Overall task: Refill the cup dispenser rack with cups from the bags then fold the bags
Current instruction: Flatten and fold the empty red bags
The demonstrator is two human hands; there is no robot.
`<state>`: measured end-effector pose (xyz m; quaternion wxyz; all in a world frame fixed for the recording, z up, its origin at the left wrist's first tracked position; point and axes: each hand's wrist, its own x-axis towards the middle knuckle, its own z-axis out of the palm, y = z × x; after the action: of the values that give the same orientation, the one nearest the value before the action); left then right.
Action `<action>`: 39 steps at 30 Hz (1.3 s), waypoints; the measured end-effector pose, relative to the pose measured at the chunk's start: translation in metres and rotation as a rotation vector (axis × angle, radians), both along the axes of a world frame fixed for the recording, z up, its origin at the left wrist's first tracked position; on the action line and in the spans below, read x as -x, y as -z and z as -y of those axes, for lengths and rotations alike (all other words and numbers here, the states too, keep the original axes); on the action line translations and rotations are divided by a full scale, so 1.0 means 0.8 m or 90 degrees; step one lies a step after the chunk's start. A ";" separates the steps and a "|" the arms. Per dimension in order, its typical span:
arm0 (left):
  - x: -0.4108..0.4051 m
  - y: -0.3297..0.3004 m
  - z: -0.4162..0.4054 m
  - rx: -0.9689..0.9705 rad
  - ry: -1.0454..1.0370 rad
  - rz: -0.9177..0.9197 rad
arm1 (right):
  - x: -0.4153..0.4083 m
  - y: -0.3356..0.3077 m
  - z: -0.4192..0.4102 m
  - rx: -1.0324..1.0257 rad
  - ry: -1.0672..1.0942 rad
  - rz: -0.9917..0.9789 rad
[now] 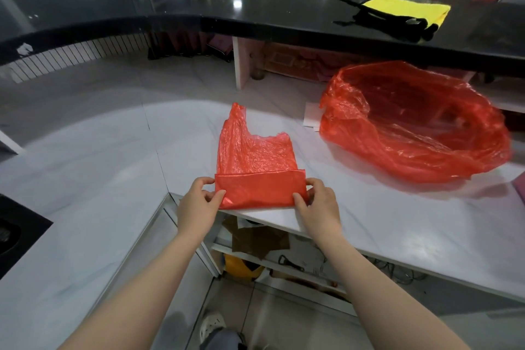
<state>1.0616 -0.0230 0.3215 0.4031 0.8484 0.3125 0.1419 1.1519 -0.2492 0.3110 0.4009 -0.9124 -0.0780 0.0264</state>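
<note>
While your left hand (199,202) pinches the left end of the small red plastic bag (254,167), flat and crinkled at the near edge of the white counter (113,156), its bottom folded into a band, your right hand (319,203) pinches the right end; a larger red bag (414,122) lies open far right.
</note>
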 end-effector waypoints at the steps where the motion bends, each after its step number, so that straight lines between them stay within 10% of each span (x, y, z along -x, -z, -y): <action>1: 0.000 0.000 0.001 -0.022 -0.005 0.001 | 0.000 0.001 0.000 0.003 0.002 0.005; 9: -0.021 0.006 0.023 -0.418 0.358 -0.098 | 0.002 0.003 -0.001 0.076 -0.073 0.081; 16: -0.006 0.032 0.024 -0.457 0.397 -0.220 | 0.002 0.007 -0.009 0.367 -0.283 0.121; 30: 0.003 0.014 0.004 -0.505 0.456 -0.178 | -0.007 -0.004 0.007 0.380 -0.349 0.038; 39: 0.018 -0.010 -0.013 -0.122 0.233 0.007 | 0.010 -0.021 0.041 0.083 -0.257 0.061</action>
<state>1.0473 -0.0129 0.3297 0.3411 0.9247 0.1363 0.1000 1.1441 -0.2817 0.3276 0.3234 -0.9025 -0.2764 0.0677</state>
